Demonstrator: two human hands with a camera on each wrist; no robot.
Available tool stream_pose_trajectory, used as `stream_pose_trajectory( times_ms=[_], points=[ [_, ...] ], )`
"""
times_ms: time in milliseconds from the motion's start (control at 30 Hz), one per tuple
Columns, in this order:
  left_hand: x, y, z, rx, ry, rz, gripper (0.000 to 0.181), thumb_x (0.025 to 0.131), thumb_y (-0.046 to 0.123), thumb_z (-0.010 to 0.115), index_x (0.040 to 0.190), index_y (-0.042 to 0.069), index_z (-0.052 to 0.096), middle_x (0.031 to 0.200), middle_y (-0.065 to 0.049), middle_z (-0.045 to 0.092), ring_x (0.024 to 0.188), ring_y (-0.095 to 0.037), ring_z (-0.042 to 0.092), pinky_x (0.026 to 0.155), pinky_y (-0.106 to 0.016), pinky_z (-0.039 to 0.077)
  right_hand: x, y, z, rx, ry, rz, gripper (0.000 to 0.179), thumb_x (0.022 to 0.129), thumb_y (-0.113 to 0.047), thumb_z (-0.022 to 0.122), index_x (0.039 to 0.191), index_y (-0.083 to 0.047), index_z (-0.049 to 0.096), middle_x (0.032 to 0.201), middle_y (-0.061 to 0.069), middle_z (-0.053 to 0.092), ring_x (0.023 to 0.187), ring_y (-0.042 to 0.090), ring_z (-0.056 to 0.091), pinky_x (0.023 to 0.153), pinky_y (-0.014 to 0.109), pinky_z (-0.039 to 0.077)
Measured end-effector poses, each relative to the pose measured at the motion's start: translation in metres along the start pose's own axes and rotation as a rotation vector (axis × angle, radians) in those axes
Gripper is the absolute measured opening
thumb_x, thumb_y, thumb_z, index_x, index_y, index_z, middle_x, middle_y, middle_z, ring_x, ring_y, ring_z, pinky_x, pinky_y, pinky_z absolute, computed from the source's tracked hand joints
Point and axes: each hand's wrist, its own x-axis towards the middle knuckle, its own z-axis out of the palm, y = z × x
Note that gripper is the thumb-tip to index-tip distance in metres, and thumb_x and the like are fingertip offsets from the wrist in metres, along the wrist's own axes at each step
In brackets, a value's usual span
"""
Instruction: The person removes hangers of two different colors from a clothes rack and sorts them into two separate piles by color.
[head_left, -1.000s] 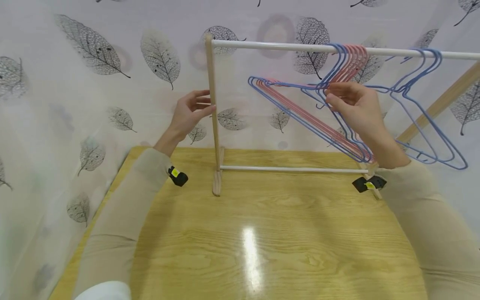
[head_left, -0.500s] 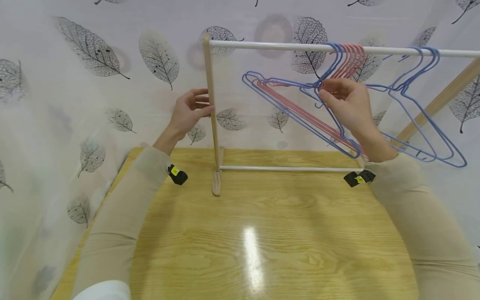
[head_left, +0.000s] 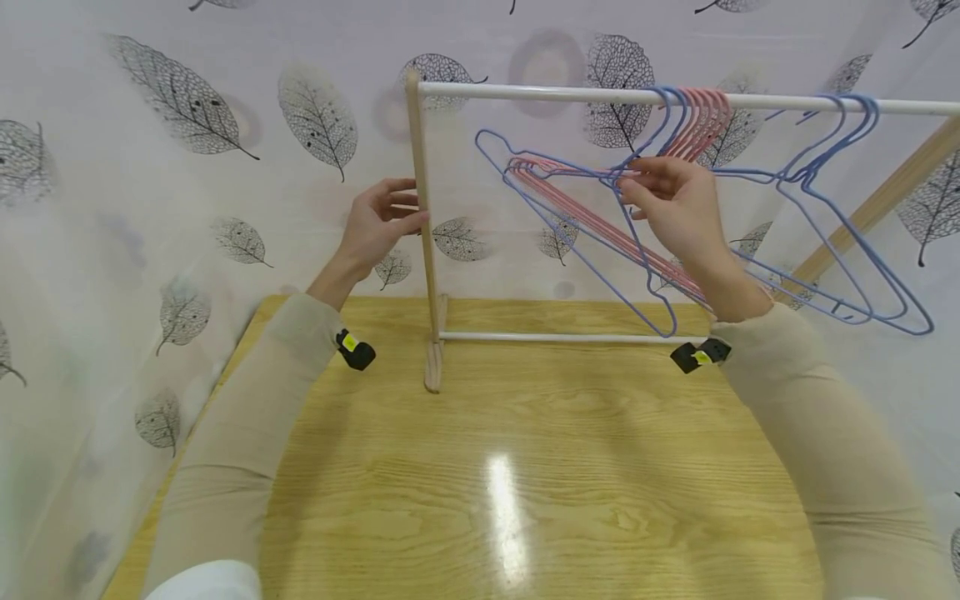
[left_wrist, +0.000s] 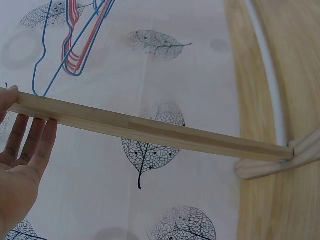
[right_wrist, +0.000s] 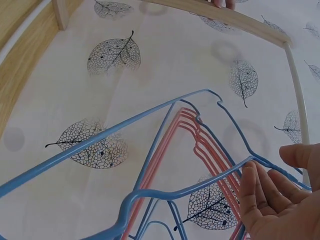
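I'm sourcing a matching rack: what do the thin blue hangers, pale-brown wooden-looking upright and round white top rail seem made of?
Thin blue hangers: probably plastic-coated wire, given the slender bent rods with a smooth sheen.
Pale-brown upright: likely wood, matte, from its tan tone and faint grain.
White top rail: smooth, lightly glossy; coated metal or plastic, unclear which.

support: yellowish wood-grain tabletop [head_left: 390, 475], glossy, a streak of glare [head_left: 506, 517] lay across its middle | on it: wood-and-white clothes rack [head_left: 430, 275] stood near the far edge | contact: wooden left foot [head_left: 433, 368] rested flat on the surface
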Motion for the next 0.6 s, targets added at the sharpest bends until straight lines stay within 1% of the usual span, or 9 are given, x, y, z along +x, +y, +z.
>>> stream_pose_trajectory(
  times_ms=[133, 233, 433, 600],
  points=[
    [-0.001, 0.001, 0.001, -0.012, 0.001, -0.006, 0.045, 0.097, -0.001, 0.072, 0.141, 0.003, 0.062, 0.107, 0.005, 0.071, 0.094, -0.007, 0.072, 0.084, -0.02, 0.067, 0.003, 0.002, 0.004, -0.032, -0.007, 0.003, 0.037, 0.101, -0.022, 0.073, 0.13, 0.001, 0.071, 0.088, -0.022, 0.074, 0.078, 0.0, 0.07, 0.065, 0.01, 0.059],
    [-0.001, 0.002, 0.001, -0.016, 0.002, -0.007, 0.045, 0.098, 0.0, 0.072, 0.141, 0.003, 0.062, 0.107, 0.006, 0.071, 0.093, -0.007, 0.072, 0.083, -0.02, 0.067, 0.004, 0.003, 0.007, -0.037, -0.013, 0.018, 0.035, 0.101, -0.023, 0.073, 0.128, 0.0, 0.072, 0.089, -0.019, 0.074, 0.078, 0.002, 0.069, 0.064, 0.011, 0.059],
    [-0.001, 0.001, 0.001, -0.029, -0.006, -0.002, 0.044, 0.098, 0.001, 0.072, 0.141, 0.003, 0.062, 0.106, 0.006, 0.071, 0.093, -0.006, 0.071, 0.084, -0.019, 0.067, 0.008, -0.001, 0.015, -0.04, -0.011, 0.051, 0.035, 0.102, -0.025, 0.071, 0.127, 0.0, 0.074, 0.091, -0.018, 0.073, 0.079, 0.003, 0.069, 0.069, 0.012, 0.061],
    [-0.002, 0.001, 0.002, -0.029, 0.002, -0.004, 0.044, 0.098, 0.001, 0.071, 0.141, 0.003, 0.062, 0.107, 0.006, 0.071, 0.093, -0.006, 0.072, 0.084, -0.019, 0.067, 0.011, -0.006, 0.022, -0.038, -0.007, 0.088, 0.035, 0.102, -0.024, 0.071, 0.125, 0.002, 0.074, 0.088, -0.016, 0.074, 0.079, 0.004, 0.071, 0.071, 0.01, 0.062]
  ],
)
